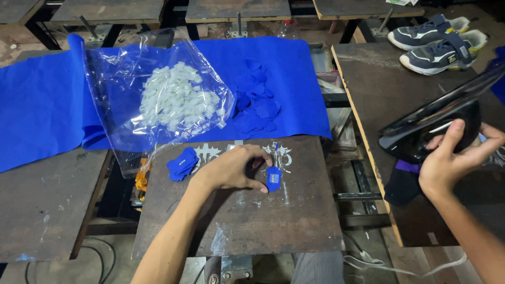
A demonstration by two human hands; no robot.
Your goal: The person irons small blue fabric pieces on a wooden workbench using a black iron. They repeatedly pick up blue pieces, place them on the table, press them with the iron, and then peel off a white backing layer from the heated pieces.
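Left hand [231, 169] pinches the small blue patch [273, 178] at centre; keep it flat; right hand [447, 158] grips the black iron [431, 129] at right.

A small fabric piece [273, 178] is lying on the middle platen [247, 215], a stack of pieces [182, 163] sitting to its left, a plastic bag [158, 94] lying behind on cloth [42, 110], shoes [436, 42] resting far right.

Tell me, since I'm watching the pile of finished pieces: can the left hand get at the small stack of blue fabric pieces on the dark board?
Probably yes. The left hand pins a small blue piece on the dark board; the stack of blue pieces lies just beside its wrist, with nothing between.
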